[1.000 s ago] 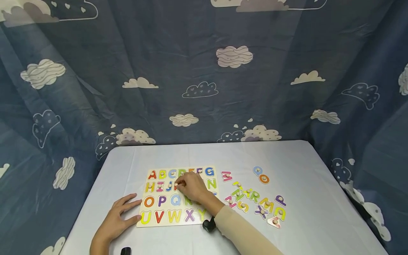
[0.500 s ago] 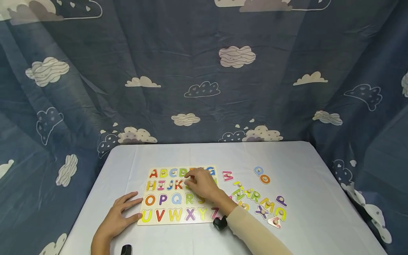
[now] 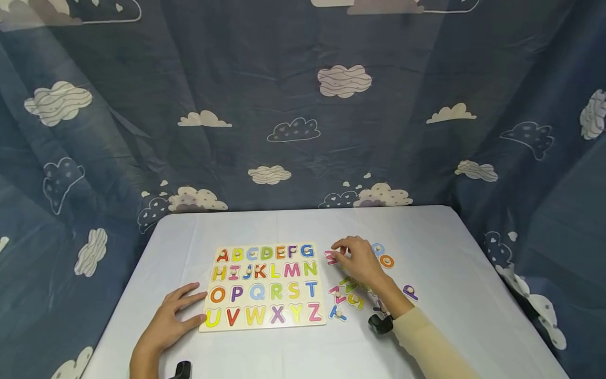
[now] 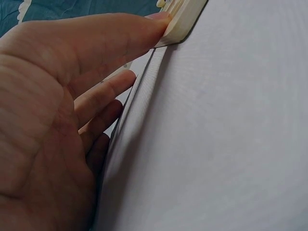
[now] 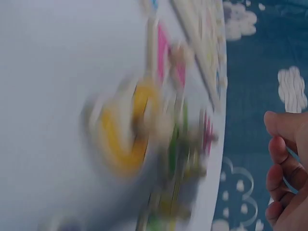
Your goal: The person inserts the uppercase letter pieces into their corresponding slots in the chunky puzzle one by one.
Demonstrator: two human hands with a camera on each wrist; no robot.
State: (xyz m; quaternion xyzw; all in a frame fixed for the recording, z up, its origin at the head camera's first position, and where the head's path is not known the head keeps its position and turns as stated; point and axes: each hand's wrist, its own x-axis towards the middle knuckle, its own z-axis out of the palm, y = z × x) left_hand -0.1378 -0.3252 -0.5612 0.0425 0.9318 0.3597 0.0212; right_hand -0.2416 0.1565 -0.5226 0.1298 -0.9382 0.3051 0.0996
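Observation:
A wooden alphabet puzzle board (image 3: pixel 285 303) lies on the white table. Knobbed letters fill its top row, and the red K (image 3: pixel 260 271) sits in the row below. My left hand (image 3: pixel 168 321) lies at the board's lower left, its thumb touching the edge near the U. In the left wrist view that thumb (image 4: pixel 120 36) presses the board's corner (image 4: pixel 187 21); the other fingers are extended. My right hand (image 3: pixel 358 260) hovers beside the pink M piece (image 3: pixel 330 257), thumb and index apart. Its fingers (image 5: pixel 279 149) are loosely bent with nothing visible between them.
Loose letters lie right of the board: a pink Z (image 3: pixel 337 295), yellow S (image 3: pixel 355 301), blue T (image 3: pixel 337 313), purple P (image 3: pixel 410 292), orange O (image 3: pixel 386 261) and blue Q (image 3: pixel 377 249). My right arm hides several others. A cloud-print curtain (image 3: pixel 293 79) hangs behind the table.
My right hand has moved from the K on the board rightward to the loose letters. The K stays in the board, uncovered. My left hand keeps its place at the board's edge.

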